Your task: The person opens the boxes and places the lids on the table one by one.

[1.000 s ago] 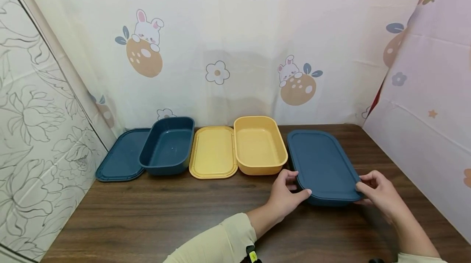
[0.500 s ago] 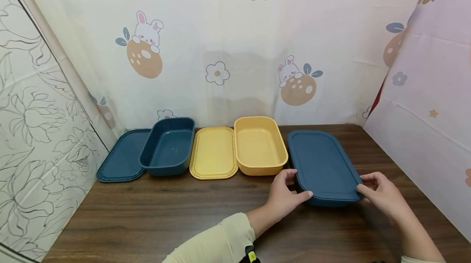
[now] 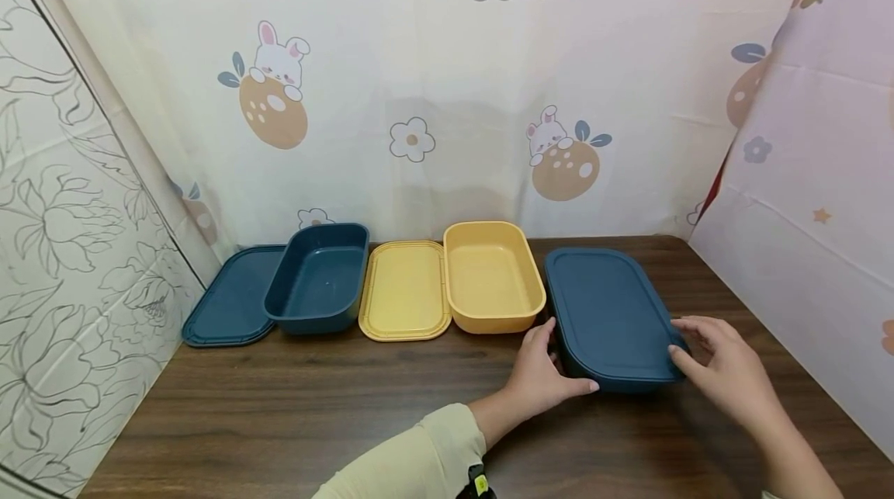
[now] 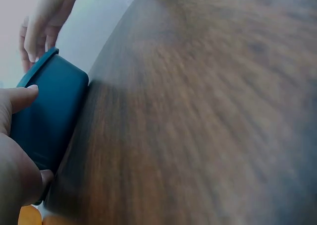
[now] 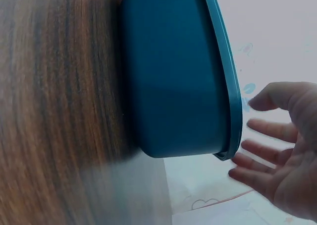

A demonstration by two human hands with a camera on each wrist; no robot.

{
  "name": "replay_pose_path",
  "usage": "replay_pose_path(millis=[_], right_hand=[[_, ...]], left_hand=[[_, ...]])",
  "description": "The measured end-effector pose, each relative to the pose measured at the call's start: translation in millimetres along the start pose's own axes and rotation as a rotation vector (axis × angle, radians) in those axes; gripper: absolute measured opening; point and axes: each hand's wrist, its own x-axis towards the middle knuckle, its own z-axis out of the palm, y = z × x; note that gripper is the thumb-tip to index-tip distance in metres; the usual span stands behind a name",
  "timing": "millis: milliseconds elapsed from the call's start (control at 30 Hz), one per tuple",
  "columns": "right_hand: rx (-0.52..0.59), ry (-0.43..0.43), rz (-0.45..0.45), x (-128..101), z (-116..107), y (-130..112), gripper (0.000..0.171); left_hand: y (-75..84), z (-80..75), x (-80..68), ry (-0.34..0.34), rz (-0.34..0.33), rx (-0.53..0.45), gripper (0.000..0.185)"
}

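A dark blue lidded food container [image 3: 615,320] stands on the table at the right in the head view. Its flat blue lid [image 3: 608,305] lies on top. My left hand [image 3: 541,382] holds the container's near left corner, thumb on the front wall and fingers along the left side. In the left wrist view that thumb [image 4: 24,97] lies against the blue wall. My right hand [image 3: 726,367] is at the near right corner with spread fingers. The right wrist view shows a small gap between those fingers [image 5: 265,153] and the lid's rim [image 5: 230,81].
Left of the lidded container stand an open yellow container [image 3: 492,274], a yellow lid [image 3: 405,289], an open blue container [image 3: 320,278] and another blue lid [image 3: 233,297], in a row. A printed curtain [image 3: 447,95] hangs behind the wooden table [image 3: 335,421].
My right hand has come off the lid's corner and its fingers have spread. My left thumb has slid from the lid's edge down to the front wall. The containers have stayed in place.
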Motion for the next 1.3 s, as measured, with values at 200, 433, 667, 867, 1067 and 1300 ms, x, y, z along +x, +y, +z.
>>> replay_pose_path(millis=[200,433,667,867,1067,1300], right_hand=[[0.031,0.017,-0.204,-1.3,6.3,-10.6,0.039],[0.025,-0.032,-0.371,0.8,13.6,-29.1,0.041],[-0.047,-0.155,-0.422,1.4,13.5,-41.1,0.036],[-0.101,-0.202,-0.442,0.8,15.1,-44.6,0.04],[-0.14,-0.201,-0.459,2.6,15.5,-45.6,0.041],[-0.131,-0.185,-0.493,5.5,15.9,-44.0,0.041]], left_hand=[[-4.9,2.8,4.9,0.009,-0.012,0.066,0.105],[-2.6,7.0,7.3,0.015,-0.003,0.129,0.108],[-5.0,12.4,9.0,0.044,-0.008,0.089,0.107],[-8.5,14.0,9.9,0.052,-0.011,-0.031,0.103],[-7.6,14.5,9.5,0.06,-0.007,-0.121,0.101],[-6.9,14.9,10.0,0.062,-0.007,-0.175,0.1]])
